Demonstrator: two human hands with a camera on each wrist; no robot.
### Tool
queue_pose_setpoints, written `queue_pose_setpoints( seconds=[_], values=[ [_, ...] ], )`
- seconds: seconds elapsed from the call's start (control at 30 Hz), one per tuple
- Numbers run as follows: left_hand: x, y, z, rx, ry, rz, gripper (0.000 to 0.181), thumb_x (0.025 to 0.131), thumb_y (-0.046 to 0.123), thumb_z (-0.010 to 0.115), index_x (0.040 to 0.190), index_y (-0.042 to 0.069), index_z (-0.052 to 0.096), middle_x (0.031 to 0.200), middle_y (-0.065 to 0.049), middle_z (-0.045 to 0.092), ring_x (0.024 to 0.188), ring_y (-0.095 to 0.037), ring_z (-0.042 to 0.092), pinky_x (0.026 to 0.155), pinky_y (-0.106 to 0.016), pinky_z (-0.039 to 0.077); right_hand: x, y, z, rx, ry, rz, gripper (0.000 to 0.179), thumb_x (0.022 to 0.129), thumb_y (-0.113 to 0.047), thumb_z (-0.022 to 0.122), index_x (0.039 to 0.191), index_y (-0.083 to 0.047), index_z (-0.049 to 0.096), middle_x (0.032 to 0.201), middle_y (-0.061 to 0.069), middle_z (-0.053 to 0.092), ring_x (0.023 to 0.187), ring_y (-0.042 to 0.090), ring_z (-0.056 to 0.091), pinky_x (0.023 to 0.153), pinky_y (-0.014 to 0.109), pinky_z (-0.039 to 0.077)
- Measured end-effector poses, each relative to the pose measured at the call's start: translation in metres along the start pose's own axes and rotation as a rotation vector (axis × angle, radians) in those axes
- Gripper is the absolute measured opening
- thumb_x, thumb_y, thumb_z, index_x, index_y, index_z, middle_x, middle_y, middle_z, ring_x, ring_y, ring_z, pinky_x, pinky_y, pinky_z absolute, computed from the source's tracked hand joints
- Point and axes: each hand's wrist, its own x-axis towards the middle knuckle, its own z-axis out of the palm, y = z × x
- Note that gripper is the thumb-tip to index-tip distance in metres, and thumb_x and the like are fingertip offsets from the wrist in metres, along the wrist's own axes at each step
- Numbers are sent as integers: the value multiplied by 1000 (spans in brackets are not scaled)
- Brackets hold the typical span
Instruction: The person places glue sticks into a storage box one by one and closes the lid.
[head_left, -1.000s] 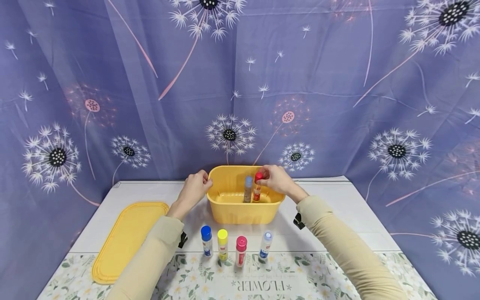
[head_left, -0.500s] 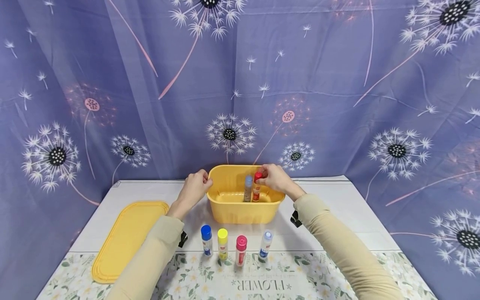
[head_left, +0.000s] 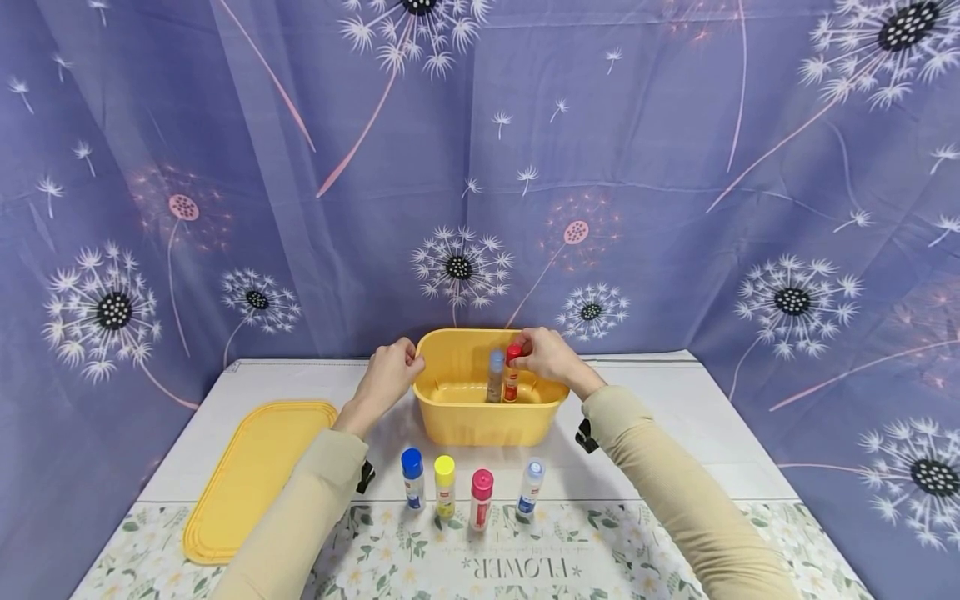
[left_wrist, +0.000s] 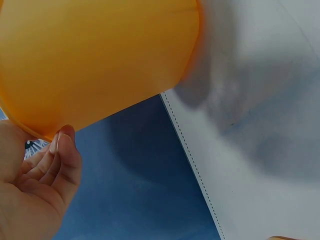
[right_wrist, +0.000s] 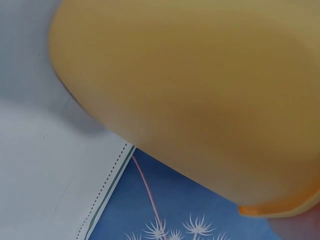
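A yellow plastic bin (head_left: 487,427) stands at the back of the table. My left hand (head_left: 385,377) pinches its left rim, thumb against fingers; the left wrist view shows this hand (left_wrist: 42,182) at the edge of the bin (left_wrist: 100,60). Inside the bin, my right hand (head_left: 553,358) holds a red-capped glue stick (head_left: 511,387) upright by its cap. Just left of it stands a glue stick with a pale blue cap (head_left: 495,379). In the right wrist view the bin wall (right_wrist: 190,100) hides nearly all of the right hand.
In front of the bin, several glue sticks stand upright: blue-capped (head_left: 413,479), yellow-capped (head_left: 445,487), pink-capped (head_left: 482,500) and clear-capped (head_left: 530,488). A yellow lid (head_left: 258,475) lies flat at the left, partly behind the left sleeve. The patterned curtain (head_left: 360,250) hangs directly behind the bin.
My right hand has shifted slightly left with the red-capped glue stick, closer to the pale-blue-capped one. The left hand stays on the rim.
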Motion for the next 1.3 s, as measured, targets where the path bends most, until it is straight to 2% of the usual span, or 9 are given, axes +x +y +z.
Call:
queue_pose_setpoints(
  seconds=[0.33,0.67,1.3],
  values=[
    [0,1,-1,-6,-25,-16,15,92,18,59,90,3,59,75,-8,59,65,-21,56,61,-32,47,1,-2,1,-16,-16,2,16,79,-13,81,90,-9,69,77,-3,68,72,13,62,77,35,48],
    [-1,1,-1,-18,-14,-1,14,91,16,60,89,3,59,74,-7,59,65,-21,56,60,-33,46,2,-5,0,-75,-53,50,17,79,-15,81,88,-9,68,74,-2,66,73,17,59,75,35,47],
    [0,2,-2,-9,-16,-11,15,92,17,59,90,2,59,76,-8,59,67,-22,56,62,-34,47,3,-8,-3,-107,-99,101,17,78,-16,81,87,-11,68,79,-1,65,78,21,57,75,34,46]
  ],
)
